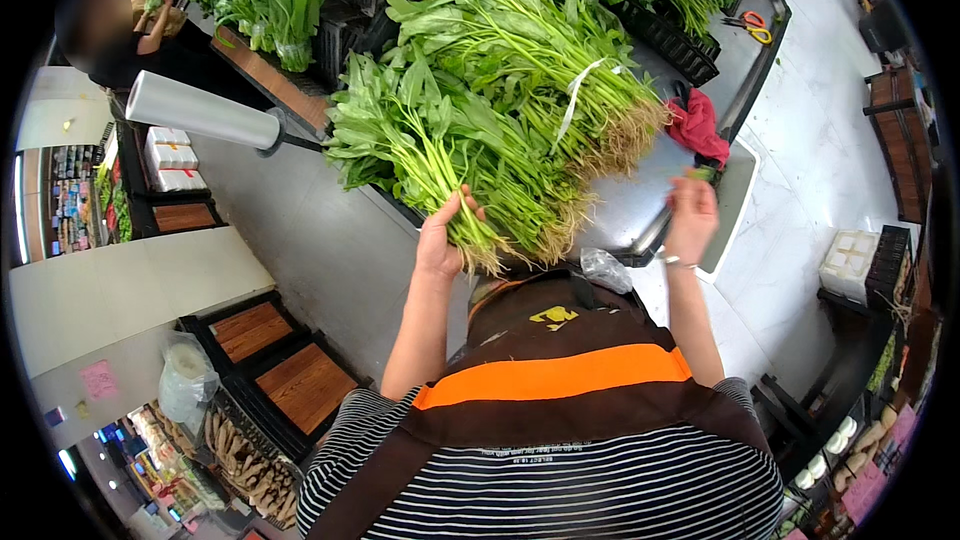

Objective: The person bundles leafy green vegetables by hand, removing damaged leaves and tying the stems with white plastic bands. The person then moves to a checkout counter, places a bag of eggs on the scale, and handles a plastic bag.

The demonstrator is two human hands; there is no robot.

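My left hand point(442, 232) grips a small bunch of leafy greens point(427, 150), likely water spinach, by the lower stems, thumb on top. Its pale roots hang just past my fingers. Under and beside that bunch lies a larger heap of the same rooted greens point(517, 90) on a metal-topped table point(630, 202). A white tie point(579, 94) wraps one bundle. To the right, my right hand point(691, 214) is blurred over the edge of a white bin point(739, 202). A green scrap shows at its fingertips; whether they hold it is unclear.
A red cloth point(699, 127) and orange-and-yellow-handled scissors point(750, 24) lie on the table. Black crates point(667, 45) of greens stand behind. A roll of clear film point(202, 111) juts out at left. Another person point(150, 37) handles greens at upper left. A plastic bag point(606, 270) hangs near my apron.
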